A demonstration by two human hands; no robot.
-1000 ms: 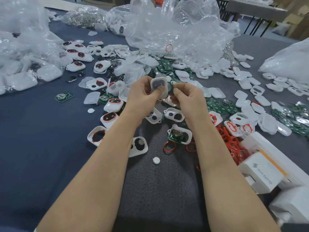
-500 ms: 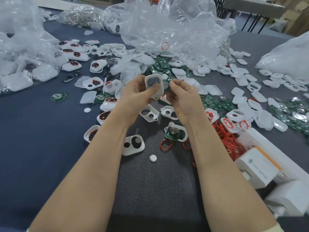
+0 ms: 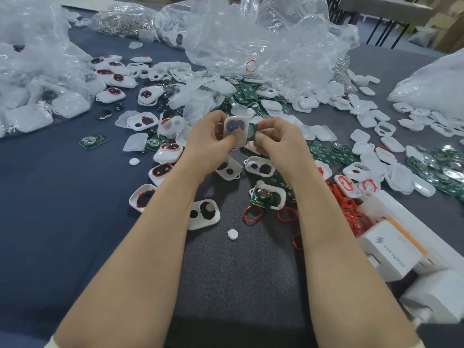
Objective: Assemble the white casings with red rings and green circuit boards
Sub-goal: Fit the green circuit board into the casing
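White casing (image 3: 234, 131) is held up above the surface (image 3: 238, 272), gripped by the curled fingers of my left hand (image 3: 208, 144), thumb on its face. My right hand (image 3: 278, 144) pinches a green circuit board (image 3: 251, 131) just beside the casing's edge.

An assembly workshop was shown, of the small-factory kind where parts are put together by hand. A wide table (image 3: 50, 197) covered in dark cloth was strewn with the same 3 parts in bulk: white casings (image 3: 364, 149), green circuit boards (image 3: 324, 154) and red rings (image 3: 351, 212), left loose in heaps. Large clear plastic bags (image 3: 263, 38) were piled along the far side, and a bag of small metal pieces (image 3: 123, 20) was seen at the back. Part-built units (image 3: 114, 91) with red rims were gathered to the left. Cardboard boxes (image 3: 449, 23) and a second table (image 3: 389, 7) on black legs were visible beyond. Handwork was indicated: 1 casing (image 3: 234, 131) was gripped in the left hand (image 3: 208, 139) and a green board (image 3: 251, 130) was pinched in the right hand (image 3: 278, 139).
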